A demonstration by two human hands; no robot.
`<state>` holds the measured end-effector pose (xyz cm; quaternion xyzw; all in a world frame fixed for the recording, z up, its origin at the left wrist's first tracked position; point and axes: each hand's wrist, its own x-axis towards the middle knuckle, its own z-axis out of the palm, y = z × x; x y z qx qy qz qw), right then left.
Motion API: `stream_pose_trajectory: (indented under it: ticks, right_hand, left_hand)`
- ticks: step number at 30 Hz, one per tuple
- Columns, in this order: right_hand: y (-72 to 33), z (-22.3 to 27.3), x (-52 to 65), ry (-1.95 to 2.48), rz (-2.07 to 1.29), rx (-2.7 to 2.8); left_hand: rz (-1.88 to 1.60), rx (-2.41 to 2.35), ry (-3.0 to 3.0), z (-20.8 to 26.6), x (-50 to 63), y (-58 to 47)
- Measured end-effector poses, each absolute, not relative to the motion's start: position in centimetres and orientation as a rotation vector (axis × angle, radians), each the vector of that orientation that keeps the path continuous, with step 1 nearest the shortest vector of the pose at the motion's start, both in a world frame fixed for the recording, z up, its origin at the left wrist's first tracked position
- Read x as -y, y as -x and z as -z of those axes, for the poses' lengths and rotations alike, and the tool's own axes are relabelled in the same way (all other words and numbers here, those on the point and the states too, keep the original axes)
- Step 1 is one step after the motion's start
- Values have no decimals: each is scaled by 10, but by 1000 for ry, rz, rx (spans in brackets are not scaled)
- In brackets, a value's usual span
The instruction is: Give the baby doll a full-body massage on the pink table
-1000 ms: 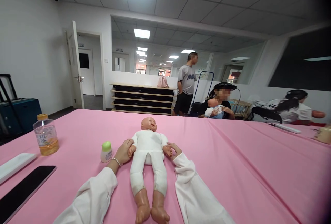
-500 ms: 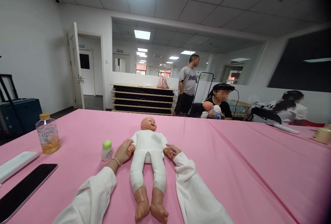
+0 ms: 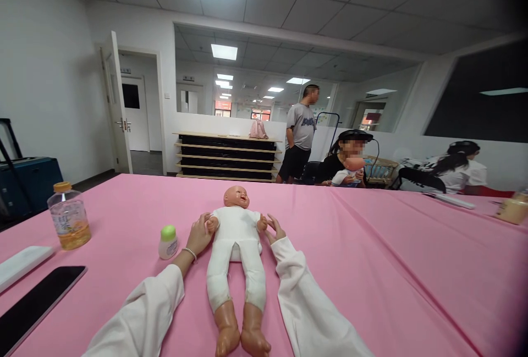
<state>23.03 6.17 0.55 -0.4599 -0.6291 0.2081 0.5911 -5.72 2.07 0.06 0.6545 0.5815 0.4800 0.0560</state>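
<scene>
The doll (image 3: 236, 230) lies face up on the pink surface (image 3: 355, 269), feet toward me, between my hands. My left hand (image 3: 200, 235) is at one of its hands; I can't tell whether those fingers are closed around it. The fingers of my right hand (image 3: 276, 229) are parted beside its other hand. A green-capped jar (image 3: 168, 242) stands near my left wrist.

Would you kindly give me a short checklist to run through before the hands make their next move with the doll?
1. Doll face up on the pink cloth: ok.
2. Left hand at the doll's arm: ok.
3. Right hand touching the other arm: cannot tell; it is right beside it.
4. Green lid on the small bottle: ok.
5. Phone apart from the doll: ok.
</scene>
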Motion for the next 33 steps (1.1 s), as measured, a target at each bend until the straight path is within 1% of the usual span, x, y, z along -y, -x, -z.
stream_pose_trajectory:
  ticks: [5, 9, 13, 17, 23, 27, 33]
  right_hand:
    - [-209, -15, -92, 1007, -402, 1403]
    - [-196, -21, -115, 1079, -344, 1338]
    - [-193, -19, -138, 1199, -386, 1293]
    - [-194, -10, -153, 1320, -490, 1256]
    - [-200, 0, -158, 1311, -607, 1315]
    - [-203, 4, -162, 1350, -552, 1344]
    - [-204, 5, -166, 1402, -531, 1325]
  left_hand:
    - [-1761, -1793, -1752, -5, -54, 42]
    - [-1781, -1850, -1724, -8, -79, 40]
    - [-1807, -1813, -1746, -5, -102, 44]
    - [-1708, -1826, -1725, 5, -118, 46]
    - [-1550, -1859, -1713, 13, -127, 48]
    - [-1411, -1841, -1714, 11, -127, 50]
    - [-1347, -1868, -1682, 9, -129, 52]
